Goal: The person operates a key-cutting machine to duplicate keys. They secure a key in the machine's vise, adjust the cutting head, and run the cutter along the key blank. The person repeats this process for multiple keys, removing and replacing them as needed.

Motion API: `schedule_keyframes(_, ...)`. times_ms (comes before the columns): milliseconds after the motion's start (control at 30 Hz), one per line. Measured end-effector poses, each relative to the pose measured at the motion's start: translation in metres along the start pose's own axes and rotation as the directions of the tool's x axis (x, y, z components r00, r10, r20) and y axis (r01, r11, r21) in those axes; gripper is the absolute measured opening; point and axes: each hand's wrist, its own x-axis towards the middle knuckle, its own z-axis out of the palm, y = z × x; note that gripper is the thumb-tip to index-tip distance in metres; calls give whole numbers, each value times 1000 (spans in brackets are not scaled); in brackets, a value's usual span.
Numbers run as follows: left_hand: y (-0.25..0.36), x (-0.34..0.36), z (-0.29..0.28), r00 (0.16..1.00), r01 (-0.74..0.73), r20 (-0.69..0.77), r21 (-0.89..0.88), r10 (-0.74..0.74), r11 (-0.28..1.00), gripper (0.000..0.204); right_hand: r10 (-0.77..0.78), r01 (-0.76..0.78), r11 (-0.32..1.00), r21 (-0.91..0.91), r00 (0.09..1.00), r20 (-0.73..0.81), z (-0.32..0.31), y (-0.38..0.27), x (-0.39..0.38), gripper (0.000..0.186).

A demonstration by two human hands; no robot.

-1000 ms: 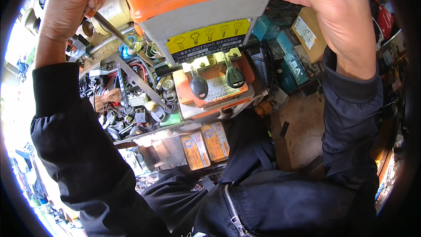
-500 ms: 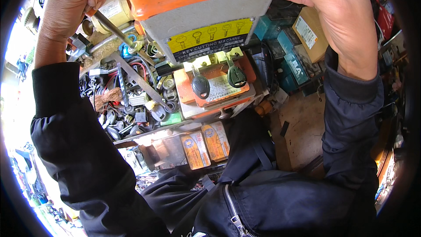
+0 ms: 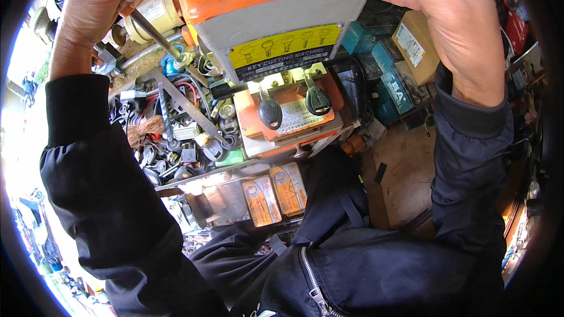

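Observation:
A key duplicator (image 3: 276, 20) with an orange cover and grey front fills the top middle. My left hand (image 3: 97, 9) is closed round the orange-tipped end of its metal lever (image 3: 154, 36). At the cover's right edge, my right hand (image 3: 455, 29) curls with a finger against the machine; its other fingertips are cut off or hidden at the top. Two black-headed keys stick out below the front, a left key (image 3: 270, 113) and a right key (image 3: 318, 101), with their blades in the clamps (image 3: 270, 82). The cutting wheels are hidden under the cover.
Loose keys, wires and small parts crowd a tray, with a flat metal bar (image 3: 191, 108) among them. Two orange-and-white packs (image 3: 262, 201) lie below it. At right are teal boxes (image 3: 395, 91) and a cardboard box (image 3: 417, 38). My knees are close under the machine.
My left hand and the lever sit slightly farther right in the picture, and the machine's cover has shifted a little right too. The right hand and both keys stay nearly in place.

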Motion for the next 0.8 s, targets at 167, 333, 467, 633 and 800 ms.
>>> schedule_keyframes(167,7,2,-10,990,122,89,-155,-109,980,78,3,-3,1000,-21,1000,10,4,-1,-1,40)
schedule_keyframes(333,9,5,-1,976,218,41,-36,-216,975,82,-53,45,991,-125,997,-60,7,0,-1,40)
schedule_keyframes(467,12,-5,7,998,26,-55,91,-21,996,87,0,0,1000,-25,1000,8,3,1,-2,39)
schedule_keyframes(633,13,-5,5,1000,16,4,114,-16,993,89,-36,36,999,-15,999,-8,0,2,0,37)
schedule_keyframes(800,14,-6,6,1000,12,-20,168,-8,986,90,-4,-2,998,67,995,96,-9,6,6,36)
